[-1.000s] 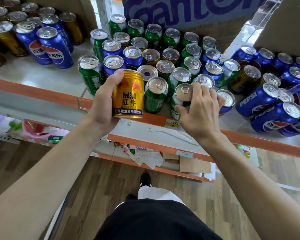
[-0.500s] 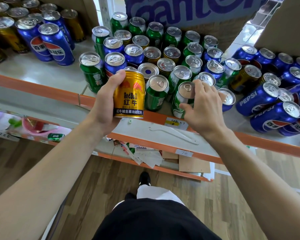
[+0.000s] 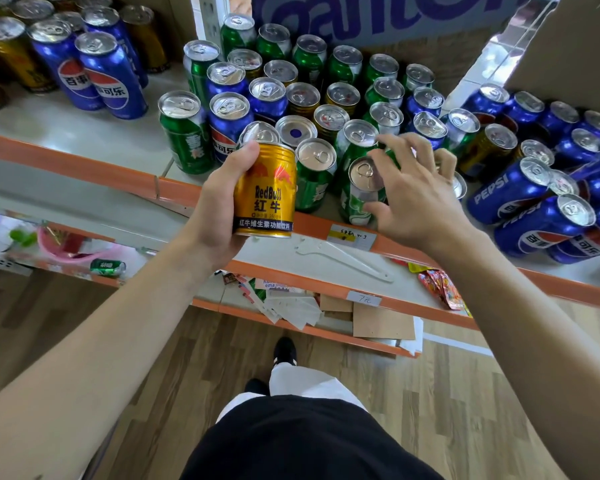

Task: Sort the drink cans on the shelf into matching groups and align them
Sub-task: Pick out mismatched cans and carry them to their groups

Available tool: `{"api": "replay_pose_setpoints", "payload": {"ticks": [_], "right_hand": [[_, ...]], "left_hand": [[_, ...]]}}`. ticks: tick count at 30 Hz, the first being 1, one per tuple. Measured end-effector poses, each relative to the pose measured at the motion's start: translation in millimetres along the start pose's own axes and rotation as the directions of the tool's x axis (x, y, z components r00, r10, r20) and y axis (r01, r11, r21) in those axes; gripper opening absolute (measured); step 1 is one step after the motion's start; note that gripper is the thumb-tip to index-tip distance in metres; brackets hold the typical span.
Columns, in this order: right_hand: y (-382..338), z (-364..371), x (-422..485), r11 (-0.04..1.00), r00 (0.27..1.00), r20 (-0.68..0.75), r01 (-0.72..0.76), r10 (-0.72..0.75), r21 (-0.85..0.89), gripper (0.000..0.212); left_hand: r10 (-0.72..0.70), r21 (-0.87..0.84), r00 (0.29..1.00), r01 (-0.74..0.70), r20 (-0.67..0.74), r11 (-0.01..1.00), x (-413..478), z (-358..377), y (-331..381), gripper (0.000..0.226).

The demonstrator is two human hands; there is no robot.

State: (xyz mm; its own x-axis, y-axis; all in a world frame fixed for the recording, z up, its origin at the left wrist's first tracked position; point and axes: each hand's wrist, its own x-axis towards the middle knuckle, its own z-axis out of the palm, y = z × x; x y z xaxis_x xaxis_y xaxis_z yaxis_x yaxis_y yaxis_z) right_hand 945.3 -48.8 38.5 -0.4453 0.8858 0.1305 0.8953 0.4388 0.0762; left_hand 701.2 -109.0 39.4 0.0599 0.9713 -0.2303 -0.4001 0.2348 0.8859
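Head view | left hand grips gold Red Bull can lifted clear of shelf edge, probably for regrouping | right hand spread, fingers curling around green can in mixed cluster

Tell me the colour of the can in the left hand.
Gold, with red bulls and a dark band near the base: the can in the left hand, head view.

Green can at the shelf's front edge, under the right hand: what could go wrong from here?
The green can stands at the orange shelf lip; a nudge from the open right hand could tip it off. The left hand holds the gold Red Bull can beyond the edge, so a slip drops it.
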Motion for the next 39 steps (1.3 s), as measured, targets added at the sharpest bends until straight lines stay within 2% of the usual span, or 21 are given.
{"api": "replay_pose_setpoints", "payload": {"ticks": [5,10,19,23,28,31,33,37,39], "right_hand": [[0.2,-1.0,-7.3,0.990,0.991,-0.028,-0.134,0.133,-0.034,0.060],[-3.0,5.4,-15.9,0.976,0.977,-0.036,-0.213,0.211,-0.047,0.067],[-2.4,11.2,-14.3,0.976,0.972,0.117,-0.211,0.204,0.052,0.086],[-2.5,9.6,-8.3,0.974,0.968,0.144,-0.217,0.205,0.068,0.084],[4.2,0.6,-13.3,0.983,0.972,0.164,-0.177,0.168,0.041,0.091],[-0.1,-10.7,-23.4,0.986,0.986,0.106,-0.141,0.131,0.094,0.091],[-9.3,-20.2,-31.5,0.985,0.993,0.077,-0.096,0.085,0.146,0.087],[-31.3,-41.2,-39.4,0.969,0.998,0.064,-0.001,-0.015,0.247,0.077],[-43.7,-48.6,-40.4,0.964,0.997,0.041,0.049,-0.062,0.261,0.074]], "left_hand": [[0.014,-0.016,1.000,-0.015,-0.018,1.000,-8.2,-7.9,-2.6,0.051],[-0.034,-0.022,0.999,0.034,-0.010,0.999,-17.9,-9.2,-11.2,0.061],[0.047,0.040,0.999,-0.046,-0.025,0.998,-30.5,0.1,-5.2,0.062],[0.094,0.047,0.995,-0.092,-0.033,0.995,-37.3,5.3,0.2,0.056],[0.112,0.071,0.993,-0.110,-0.034,0.991,-45.0,19.5,-0.5,0.041],[0.137,0.102,0.990,-0.132,-0.040,0.986,-51.5,24.6,-1.3,0.035],[0.156,0.112,0.985,-0.148,-0.071,0.983,-56.2,26.7,-1.6,0.039],[0.206,0.163,0.969,-0.183,-0.138,0.970,-66.7,24.3,4.8,0.067],[0.238,0.188,0.954,-0.204,-0.181,0.961,-73.1,18.5,9.8,0.059]]}}
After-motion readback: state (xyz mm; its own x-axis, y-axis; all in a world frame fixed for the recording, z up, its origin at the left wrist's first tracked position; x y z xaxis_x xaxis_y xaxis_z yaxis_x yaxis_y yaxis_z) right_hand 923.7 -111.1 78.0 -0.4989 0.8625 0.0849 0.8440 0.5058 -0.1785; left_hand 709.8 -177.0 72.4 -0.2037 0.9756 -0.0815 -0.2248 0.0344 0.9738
